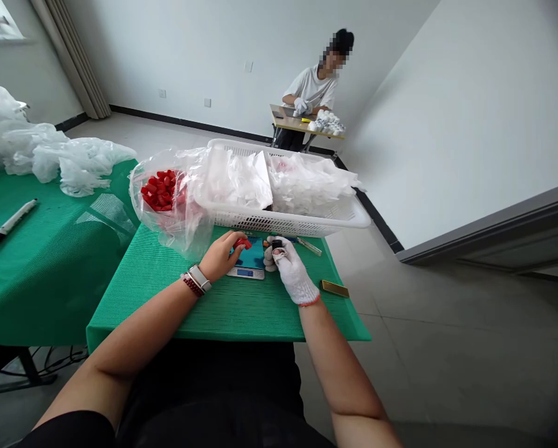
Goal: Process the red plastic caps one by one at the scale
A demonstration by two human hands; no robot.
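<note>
My left hand [221, 255], bare with a watch at the wrist, is closed on a red plastic cap [244, 243]. It is over the left side of a small digital scale [247, 273] with a shiny blue top. A white knitted glove covers my right hand [291, 267], whose fingers are closed around a small black object [277, 244] just right of the scale. What kind of thing that is, I cannot make out. Left of the scale, a clear plastic bag [185, 233] holds many more red caps [160, 191].
A white perforated basket [297, 223] with plastic bags [306, 180] stands behind the scale. A gold-coloured box [334, 288] lies near the right edge of the green-covered table [167, 292]. A marker [9, 224] lies far left. Another gloved person [313, 87] sits at a back table.
</note>
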